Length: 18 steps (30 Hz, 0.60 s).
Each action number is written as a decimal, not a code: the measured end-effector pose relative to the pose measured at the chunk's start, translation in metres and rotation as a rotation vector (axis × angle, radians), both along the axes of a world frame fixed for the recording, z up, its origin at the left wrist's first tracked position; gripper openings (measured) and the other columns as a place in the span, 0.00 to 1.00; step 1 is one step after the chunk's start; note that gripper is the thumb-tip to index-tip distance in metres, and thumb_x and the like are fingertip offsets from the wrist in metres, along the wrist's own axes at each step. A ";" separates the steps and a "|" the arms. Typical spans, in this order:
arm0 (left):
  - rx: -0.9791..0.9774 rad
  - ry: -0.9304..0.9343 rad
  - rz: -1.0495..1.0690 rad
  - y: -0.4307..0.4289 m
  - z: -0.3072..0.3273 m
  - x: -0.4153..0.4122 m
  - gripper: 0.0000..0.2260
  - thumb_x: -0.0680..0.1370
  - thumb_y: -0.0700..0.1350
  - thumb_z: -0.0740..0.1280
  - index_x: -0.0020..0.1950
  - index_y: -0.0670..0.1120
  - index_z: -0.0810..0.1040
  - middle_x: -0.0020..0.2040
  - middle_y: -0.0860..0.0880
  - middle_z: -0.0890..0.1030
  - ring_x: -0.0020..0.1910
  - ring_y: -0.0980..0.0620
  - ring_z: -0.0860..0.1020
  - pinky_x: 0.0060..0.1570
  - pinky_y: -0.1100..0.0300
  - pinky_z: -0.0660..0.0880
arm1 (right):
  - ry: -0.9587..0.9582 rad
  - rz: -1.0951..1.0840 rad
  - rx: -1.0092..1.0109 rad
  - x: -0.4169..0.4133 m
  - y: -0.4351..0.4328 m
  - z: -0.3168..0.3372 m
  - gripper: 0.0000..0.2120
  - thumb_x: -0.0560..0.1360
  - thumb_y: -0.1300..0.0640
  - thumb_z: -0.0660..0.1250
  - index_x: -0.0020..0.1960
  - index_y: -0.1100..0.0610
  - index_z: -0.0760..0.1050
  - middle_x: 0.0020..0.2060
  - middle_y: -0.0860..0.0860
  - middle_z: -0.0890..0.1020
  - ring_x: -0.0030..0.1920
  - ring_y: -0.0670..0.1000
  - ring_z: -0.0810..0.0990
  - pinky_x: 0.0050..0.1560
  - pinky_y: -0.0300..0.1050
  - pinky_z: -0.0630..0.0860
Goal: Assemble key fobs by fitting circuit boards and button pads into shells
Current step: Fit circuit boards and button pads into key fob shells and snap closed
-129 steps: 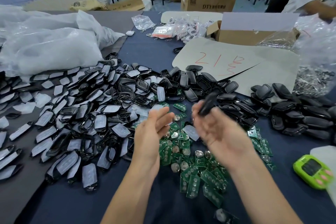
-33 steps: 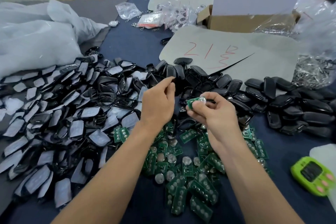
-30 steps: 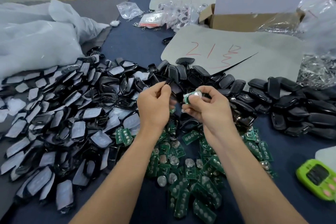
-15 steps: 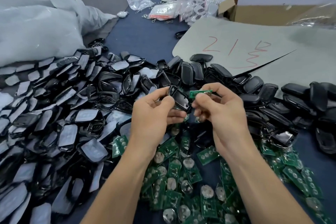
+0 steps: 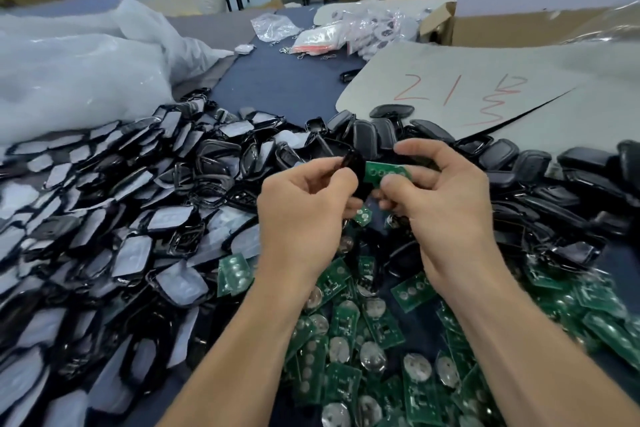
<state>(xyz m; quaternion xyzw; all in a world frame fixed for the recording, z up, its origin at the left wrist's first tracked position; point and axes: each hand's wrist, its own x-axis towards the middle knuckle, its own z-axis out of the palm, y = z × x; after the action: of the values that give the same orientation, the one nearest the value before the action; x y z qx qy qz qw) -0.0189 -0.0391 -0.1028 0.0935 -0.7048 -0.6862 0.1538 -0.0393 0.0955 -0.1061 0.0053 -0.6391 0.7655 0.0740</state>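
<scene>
My left hand (image 5: 304, 208) grips a black key fob shell (image 5: 356, 170) above the middle of the table. My right hand (image 5: 440, 198) pinches a green circuit board (image 5: 386, 170) by thumb and fingers, its left end touching the shell. Below my hands lies a heap of green circuit boards (image 5: 374, 340) with coin cells. A big pile of black shell fronts with grey pads (image 5: 114, 218) covers the left of the table. Closed black shell backs (image 5: 540, 177) are piled at the right.
White plastic bags (image 5: 79, 66) lie at the back left. A grey card sheet with red writing (image 5: 485, 90) sits at the back right, with cardboard boxes (image 5: 519, 24) behind it. Small clear bags of parts (image 5: 346, 31) lie at the far middle on the dark blue table (image 5: 277, 87).
My hands rose slightly and came nearer the camera. The circuit board has turned flat with its face up and now meets the shell in my left hand. Earlier my right hand tossed a shell away.
</scene>
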 end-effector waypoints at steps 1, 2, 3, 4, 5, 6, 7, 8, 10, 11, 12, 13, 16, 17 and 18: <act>-0.028 0.019 -0.004 0.002 0.001 0.002 0.05 0.73 0.47 0.72 0.43 0.51 0.88 0.36 0.48 0.87 0.35 0.47 0.87 0.39 0.52 0.85 | 0.010 -0.002 -0.002 0.000 -0.001 0.001 0.14 0.73 0.73 0.71 0.50 0.56 0.79 0.33 0.54 0.86 0.30 0.48 0.82 0.33 0.36 0.77; -0.049 0.030 -0.014 0.003 0.001 0.005 0.05 0.73 0.47 0.71 0.41 0.50 0.87 0.35 0.48 0.86 0.34 0.47 0.86 0.37 0.53 0.85 | 0.023 -0.001 0.005 0.001 -0.001 0.001 0.14 0.72 0.73 0.71 0.48 0.56 0.79 0.32 0.54 0.86 0.30 0.48 0.82 0.33 0.36 0.77; -0.057 0.033 -0.020 0.006 0.001 0.007 0.05 0.74 0.48 0.71 0.41 0.49 0.85 0.33 0.47 0.86 0.33 0.46 0.86 0.34 0.54 0.84 | 0.037 -0.003 0.019 0.001 -0.001 0.002 0.13 0.71 0.73 0.72 0.46 0.55 0.79 0.32 0.53 0.85 0.30 0.48 0.81 0.33 0.37 0.77; -0.053 0.031 -0.017 0.008 0.000 0.008 0.05 0.74 0.47 0.70 0.41 0.49 0.83 0.32 0.46 0.85 0.31 0.46 0.86 0.32 0.55 0.82 | 0.050 -0.010 0.041 0.001 -0.002 0.002 0.13 0.70 0.72 0.73 0.44 0.54 0.80 0.31 0.52 0.85 0.30 0.48 0.80 0.34 0.39 0.76; -0.046 0.024 -0.008 0.010 -0.002 0.009 0.03 0.75 0.47 0.69 0.43 0.48 0.81 0.32 0.45 0.85 0.31 0.45 0.85 0.31 0.56 0.82 | 0.063 -0.020 0.069 0.001 -0.003 0.001 0.13 0.69 0.71 0.73 0.42 0.53 0.80 0.31 0.52 0.85 0.31 0.48 0.79 0.34 0.41 0.76; -0.039 0.012 -0.001 0.011 -0.002 0.009 0.03 0.74 0.46 0.68 0.46 0.49 0.80 0.32 0.45 0.85 0.31 0.45 0.85 0.31 0.56 0.82 | 0.072 -0.028 0.095 0.002 -0.004 0.001 0.12 0.69 0.69 0.74 0.41 0.52 0.81 0.30 0.51 0.85 0.31 0.48 0.78 0.35 0.43 0.75; -0.037 0.000 -0.002 0.011 -0.003 0.009 0.05 0.74 0.45 0.67 0.49 0.50 0.79 0.32 0.45 0.85 0.31 0.45 0.85 0.32 0.56 0.82 | 0.080 -0.038 0.114 0.003 -0.005 0.001 0.11 0.68 0.67 0.74 0.41 0.51 0.81 0.31 0.50 0.85 0.32 0.48 0.78 0.36 0.44 0.76; -0.037 -0.011 -0.010 0.011 -0.003 0.008 0.08 0.74 0.44 0.66 0.51 0.52 0.80 0.34 0.46 0.85 0.32 0.46 0.86 0.32 0.56 0.83 | 0.087 -0.058 0.122 0.004 -0.006 0.001 0.10 0.67 0.65 0.74 0.41 0.50 0.82 0.32 0.48 0.86 0.33 0.48 0.81 0.38 0.45 0.78; -0.036 -0.021 -0.033 0.010 -0.003 0.007 0.11 0.75 0.42 0.64 0.52 0.54 0.82 0.36 0.46 0.86 0.34 0.46 0.86 0.34 0.55 0.83 | 0.092 -0.127 0.124 0.004 -0.006 0.000 0.10 0.65 0.61 0.75 0.40 0.46 0.84 0.37 0.45 0.87 0.40 0.48 0.86 0.45 0.44 0.82; -0.020 -0.023 -0.040 0.009 -0.003 0.006 0.12 0.76 0.41 0.64 0.52 0.53 0.82 0.37 0.46 0.86 0.33 0.46 0.86 0.33 0.55 0.83 | 0.095 -0.159 0.133 0.005 -0.006 0.001 0.10 0.65 0.59 0.76 0.40 0.45 0.85 0.40 0.43 0.87 0.43 0.49 0.86 0.48 0.45 0.83; 0.010 -0.021 -0.045 0.009 -0.002 0.006 0.12 0.77 0.38 0.63 0.53 0.52 0.82 0.37 0.45 0.86 0.32 0.46 0.85 0.32 0.56 0.81 | 0.097 -0.178 0.143 0.005 -0.006 0.002 0.10 0.66 0.59 0.77 0.41 0.44 0.85 0.42 0.42 0.87 0.45 0.50 0.86 0.50 0.46 0.83; 0.043 -0.018 -0.048 0.008 -0.002 0.005 0.12 0.79 0.36 0.63 0.54 0.51 0.81 0.37 0.44 0.86 0.31 0.47 0.83 0.30 0.57 0.80 | 0.092 -0.179 0.131 0.004 -0.007 0.001 0.10 0.67 0.60 0.77 0.41 0.44 0.86 0.42 0.41 0.87 0.46 0.50 0.86 0.50 0.46 0.83; 0.130 -0.011 -0.068 0.009 0.001 0.005 0.12 0.83 0.32 0.63 0.58 0.48 0.81 0.38 0.44 0.86 0.32 0.51 0.83 0.31 0.60 0.79 | 0.025 -0.104 -0.024 0.005 -0.010 -0.001 0.15 0.70 0.67 0.77 0.37 0.46 0.86 0.41 0.43 0.88 0.44 0.44 0.86 0.45 0.38 0.81; 0.159 -0.007 -0.073 0.008 0.003 0.005 0.12 0.82 0.32 0.64 0.58 0.47 0.81 0.39 0.45 0.86 0.34 0.51 0.84 0.33 0.61 0.80 | 0.010 -0.083 -0.050 0.005 -0.011 -0.001 0.15 0.71 0.68 0.77 0.36 0.48 0.86 0.41 0.44 0.88 0.44 0.43 0.86 0.45 0.36 0.80; 0.189 -0.003 -0.078 0.007 0.004 0.005 0.13 0.82 0.31 0.65 0.57 0.46 0.82 0.40 0.44 0.87 0.35 0.51 0.85 0.36 0.62 0.81 | -0.001 -0.071 -0.059 0.006 -0.011 0.000 0.15 0.71 0.68 0.77 0.36 0.49 0.86 0.42 0.44 0.88 0.45 0.43 0.86 0.46 0.36 0.80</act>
<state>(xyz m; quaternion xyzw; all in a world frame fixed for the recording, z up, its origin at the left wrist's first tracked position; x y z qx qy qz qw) -0.0136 -0.0318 -0.0987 0.0812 -0.6402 -0.7550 0.1162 -0.0338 0.0847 -0.1062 -0.0198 -0.6159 0.7811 0.1012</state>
